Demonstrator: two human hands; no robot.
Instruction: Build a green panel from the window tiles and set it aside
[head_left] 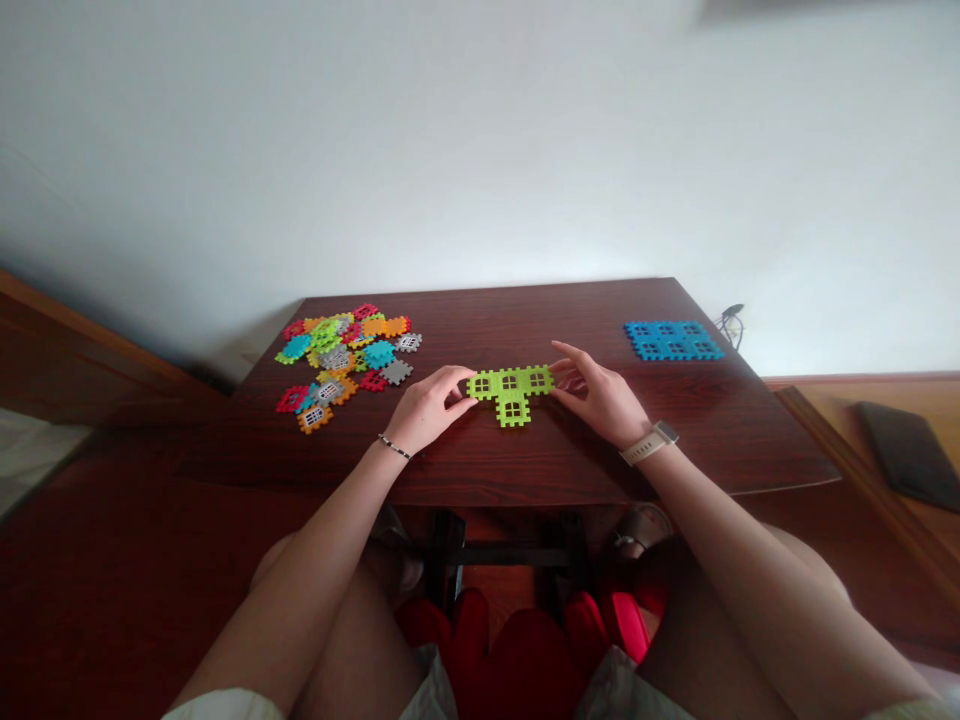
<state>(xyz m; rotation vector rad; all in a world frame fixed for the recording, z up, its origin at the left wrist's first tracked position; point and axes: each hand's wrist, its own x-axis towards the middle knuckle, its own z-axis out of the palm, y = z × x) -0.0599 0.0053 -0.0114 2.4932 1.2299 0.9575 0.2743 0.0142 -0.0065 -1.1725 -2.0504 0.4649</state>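
Note:
A T-shaped piece of joined lime-green waffle tiles [511, 390] lies flat on the dark wooden table [525, 460]. My left hand [431, 405] is curled, its fingertips pinching the left end of the green piece. My right hand [596, 392] touches the right end, with the index finger stretched out above and the other fingers against the tile edge. A watch with a pale strap is on my right wrist and a thin bracelet on my left.
A loose pile of coloured tiles [345, 362] in red, orange, grey, blue and green lies at the table's left. A flat blue tile panel [673, 340] sits at the far right, near a cable [731, 320]. A white wall is behind the table.

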